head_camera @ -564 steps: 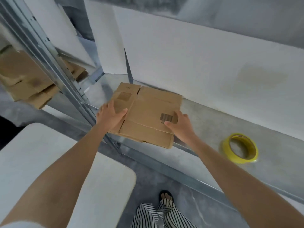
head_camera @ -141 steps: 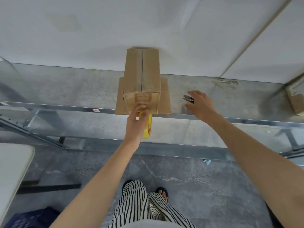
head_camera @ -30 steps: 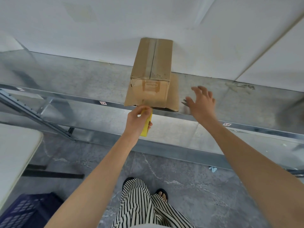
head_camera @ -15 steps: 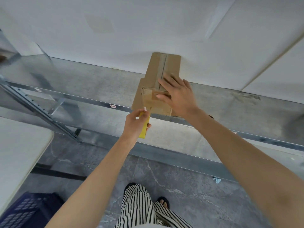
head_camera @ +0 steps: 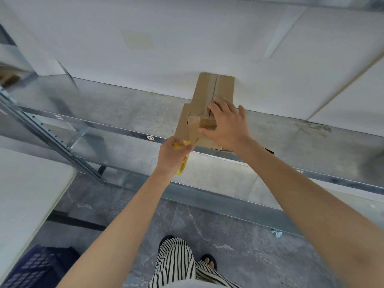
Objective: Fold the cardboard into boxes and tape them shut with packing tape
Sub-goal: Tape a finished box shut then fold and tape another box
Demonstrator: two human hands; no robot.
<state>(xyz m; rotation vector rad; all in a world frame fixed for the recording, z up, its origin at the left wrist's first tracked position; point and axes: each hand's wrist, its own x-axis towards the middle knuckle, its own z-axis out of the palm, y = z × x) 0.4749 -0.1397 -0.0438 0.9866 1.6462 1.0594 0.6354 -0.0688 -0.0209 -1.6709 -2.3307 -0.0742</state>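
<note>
Holding a yellow tape roll (head_camera: 182,166) in the curled left grip (head_camera: 173,156), roll mostly hidden behind it. Pressing with the right grip (head_camera: 226,126), fingers (head_camera: 215,109) spread, on the near end of the cardboard box (head_camera: 214,90) at 12 o'clock on the metal shelf (head_camera: 124,113), against the white wall (head_camera: 187,38). Dark thing (head_camera: 269,151) beside right wrist: cannot tell. Reaching forward with both arms.
</note>
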